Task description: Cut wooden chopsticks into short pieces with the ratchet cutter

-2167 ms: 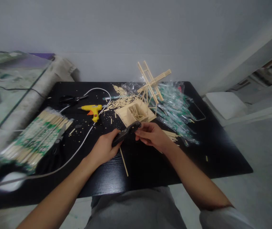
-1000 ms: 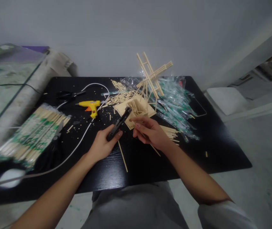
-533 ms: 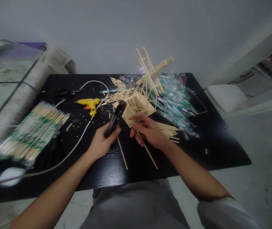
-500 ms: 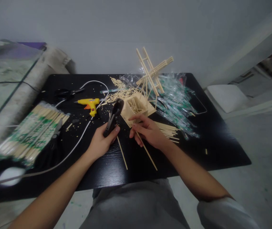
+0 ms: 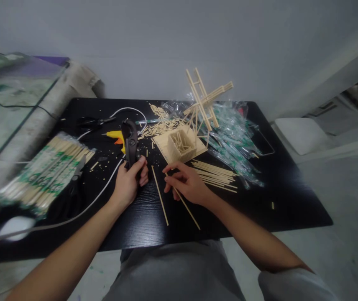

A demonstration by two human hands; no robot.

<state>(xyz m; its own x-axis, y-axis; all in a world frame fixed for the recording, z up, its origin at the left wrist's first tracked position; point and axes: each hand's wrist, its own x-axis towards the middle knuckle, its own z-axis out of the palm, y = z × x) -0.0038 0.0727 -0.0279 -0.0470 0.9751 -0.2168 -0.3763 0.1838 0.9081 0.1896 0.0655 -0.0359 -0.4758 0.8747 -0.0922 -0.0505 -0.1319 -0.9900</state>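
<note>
My left hand [image 5: 129, 182] is closed round the handles of black cutting pliers [image 5: 131, 142], held upright with the jaws pointing away from me. My right hand [image 5: 187, 184] pinches a thin bamboo stick [image 5: 187, 208] that slants down toward me over the black table [image 5: 285, 200]. A second loose stick [image 5: 160, 195] lies on the table between my hands. Just beyond them stands a small open box of sticks [image 5: 182, 145] with a windmill-like stick frame [image 5: 204, 98] rising behind it.
A yellow glue gun [image 5: 116, 136] and its white cable [image 5: 103, 190] lie behind the pliers. A wrapped bundle of chopsticks [image 5: 45, 171] sits at the left, empty green wrappers [image 5: 233, 142] at the right, cut sticks [image 5: 213, 173] beside the box. Black scissors [image 5: 93, 122] lie at the back.
My left hand swung the pliers from pointing right to standing upright and moved left. My right hand let go of the pliers' tip and picked up a bamboo stick.
</note>
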